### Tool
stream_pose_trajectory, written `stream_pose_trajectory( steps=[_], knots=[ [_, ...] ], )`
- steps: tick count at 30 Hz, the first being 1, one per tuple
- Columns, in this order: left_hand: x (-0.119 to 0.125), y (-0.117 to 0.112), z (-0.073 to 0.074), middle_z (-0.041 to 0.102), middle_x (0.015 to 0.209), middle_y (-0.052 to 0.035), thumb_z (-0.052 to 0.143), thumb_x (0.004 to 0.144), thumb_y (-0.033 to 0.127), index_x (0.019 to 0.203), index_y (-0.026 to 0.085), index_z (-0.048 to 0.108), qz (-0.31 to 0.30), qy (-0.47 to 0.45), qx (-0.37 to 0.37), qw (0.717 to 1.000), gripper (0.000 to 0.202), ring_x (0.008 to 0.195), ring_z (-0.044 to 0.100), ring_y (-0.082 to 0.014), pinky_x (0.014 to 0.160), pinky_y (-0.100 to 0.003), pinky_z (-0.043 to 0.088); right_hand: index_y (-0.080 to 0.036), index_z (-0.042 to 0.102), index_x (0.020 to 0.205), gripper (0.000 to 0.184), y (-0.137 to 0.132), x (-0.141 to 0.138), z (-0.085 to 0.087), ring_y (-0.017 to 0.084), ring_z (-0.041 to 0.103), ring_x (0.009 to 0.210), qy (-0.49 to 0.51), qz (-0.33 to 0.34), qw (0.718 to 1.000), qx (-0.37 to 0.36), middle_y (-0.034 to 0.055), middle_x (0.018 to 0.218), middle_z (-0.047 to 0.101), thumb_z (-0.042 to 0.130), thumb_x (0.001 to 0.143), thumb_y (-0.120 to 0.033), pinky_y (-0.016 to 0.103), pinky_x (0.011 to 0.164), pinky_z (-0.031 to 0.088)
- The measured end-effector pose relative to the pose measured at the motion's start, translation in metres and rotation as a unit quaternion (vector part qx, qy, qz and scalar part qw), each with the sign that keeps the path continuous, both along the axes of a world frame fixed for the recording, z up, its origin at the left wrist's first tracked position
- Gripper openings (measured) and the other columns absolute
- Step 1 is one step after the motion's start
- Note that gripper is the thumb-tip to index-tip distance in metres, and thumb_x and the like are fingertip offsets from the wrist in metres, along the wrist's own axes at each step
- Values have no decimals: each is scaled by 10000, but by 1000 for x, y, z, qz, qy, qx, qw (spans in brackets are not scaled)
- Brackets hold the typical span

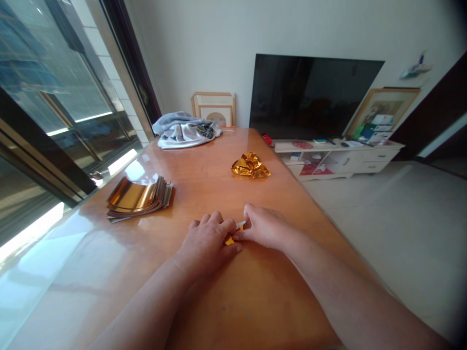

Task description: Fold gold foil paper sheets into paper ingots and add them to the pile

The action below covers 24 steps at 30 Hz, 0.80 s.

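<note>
Both hands rest together on the wooden table [226, 296], near its middle. My left hand [208, 239] and my right hand [265, 226] have their fingers closed, pinching a small piece of gold foil paper [230, 239] between them; only a gold corner and a white edge show, the rest is hidden under the fingers. A stack of gold foil sheets [136, 197], curled upward, lies to the left. Further back sits a pile of folded gold foil pieces [251, 166].
A grey and white cloth bundle [184, 130] lies at the table's far end, by picture frames [214, 109]. A window [47, 112] runs along the left. A television [310, 95] on a white low cabinet [339, 158] stands beyond the table's right edge, above tiled floor.
</note>
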<state>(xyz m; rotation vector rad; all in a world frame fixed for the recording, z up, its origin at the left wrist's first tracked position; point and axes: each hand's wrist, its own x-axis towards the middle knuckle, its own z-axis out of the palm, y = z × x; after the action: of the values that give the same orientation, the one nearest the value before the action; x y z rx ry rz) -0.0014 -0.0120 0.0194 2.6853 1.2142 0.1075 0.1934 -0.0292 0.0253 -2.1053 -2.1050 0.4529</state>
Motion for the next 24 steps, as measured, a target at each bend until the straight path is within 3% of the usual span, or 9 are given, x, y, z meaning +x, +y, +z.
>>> stream_pose_trajectory(
  steps=[10,18,24],
  knots=[
    [0,2,-2,552,1052,-41,613,836,558,1024,314,607,-2,-6,2,1000,308,1000,561,-278,819,-403,415,-264,599,917,574,3,5,2,195,627,731,-5,5,1000,-28,16,857,715,664,662,-774,267,555,271],
    [0,3,-2,558,1077,-44,612,837,560,1055,321,616,2,-9,-4,1000,323,1018,564,-274,834,-396,419,-271,614,886,406,1,11,1,156,579,698,35,-6,999,-37,-22,811,688,662,760,-654,256,546,269],
    [1,0,3,564,1082,-46,616,841,537,1054,309,625,10,-7,-15,1000,313,1022,566,-264,854,-386,416,-266,615,895,404,5,13,-5,147,567,685,45,-8,998,-40,-33,797,676,681,760,-641,254,549,266]
  ],
)
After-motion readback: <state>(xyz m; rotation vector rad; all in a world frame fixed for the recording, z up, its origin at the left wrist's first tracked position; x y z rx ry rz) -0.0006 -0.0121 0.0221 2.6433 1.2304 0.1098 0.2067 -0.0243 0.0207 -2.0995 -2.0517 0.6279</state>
